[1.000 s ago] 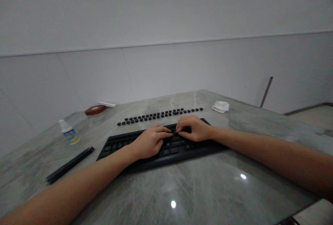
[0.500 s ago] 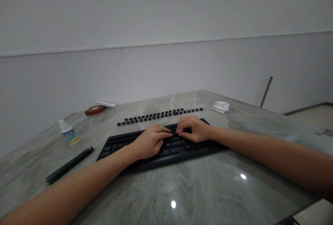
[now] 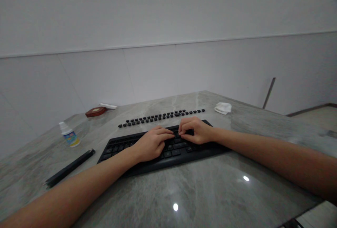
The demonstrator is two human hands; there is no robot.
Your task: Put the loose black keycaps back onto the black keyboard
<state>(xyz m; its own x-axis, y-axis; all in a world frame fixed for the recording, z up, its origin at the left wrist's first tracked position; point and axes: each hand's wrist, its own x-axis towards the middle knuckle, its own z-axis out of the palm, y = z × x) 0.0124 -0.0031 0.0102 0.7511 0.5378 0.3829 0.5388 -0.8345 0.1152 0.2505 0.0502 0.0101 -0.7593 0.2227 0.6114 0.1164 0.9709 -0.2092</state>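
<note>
A black keyboard (image 3: 180, 145) lies slightly slanted on the grey marbled table, its upper strip looking bare of keycaps. Across its middle rests my left hand (image 3: 152, 144), open, with fingers stretched out and the fingertips touching the key area. My right hand (image 3: 196, 130) is over the right part of the keyboard, thumb and fingers curled into a pinch close to the left fingertips. Whatever sits in that pinch is hidden. Behind the keyboard, loose black keycaps (image 3: 164, 116) stand lined up in two rows.
On the left are a white spray bottle (image 3: 70, 135) with a blue and yellow label and a long dark brush-like strip (image 3: 70, 168). A reddish-brown case (image 3: 95, 112) and a white stick (image 3: 107, 106) lie by the wall. A crumpled white cloth (image 3: 223, 108) is at the back right.
</note>
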